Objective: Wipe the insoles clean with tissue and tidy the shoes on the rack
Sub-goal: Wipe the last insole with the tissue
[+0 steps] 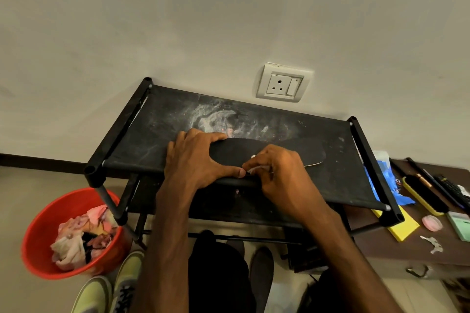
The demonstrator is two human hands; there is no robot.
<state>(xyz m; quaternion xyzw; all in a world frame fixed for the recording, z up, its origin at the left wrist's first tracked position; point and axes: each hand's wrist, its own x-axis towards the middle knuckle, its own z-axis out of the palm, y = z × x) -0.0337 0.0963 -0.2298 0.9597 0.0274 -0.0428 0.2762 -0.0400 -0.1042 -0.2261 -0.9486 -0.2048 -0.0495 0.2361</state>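
Nothing legible anywhere: dark lettering on the side of the pale green shoe (pixel 127 277) and print on the blue packet (pixel 390 173) (both blurred) cannot be read.

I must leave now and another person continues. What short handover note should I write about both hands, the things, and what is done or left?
Left hand grips one end of the black insole, flat on the rack's top shelf.
Right hand pinches a white tissue against the insole's near edge.
Done: unclear how much is wiped; crumpled tissues lie in the red bucket.
Left: finish wiping, then tidy; yellow-green shoes stand on the floor by the bucket.
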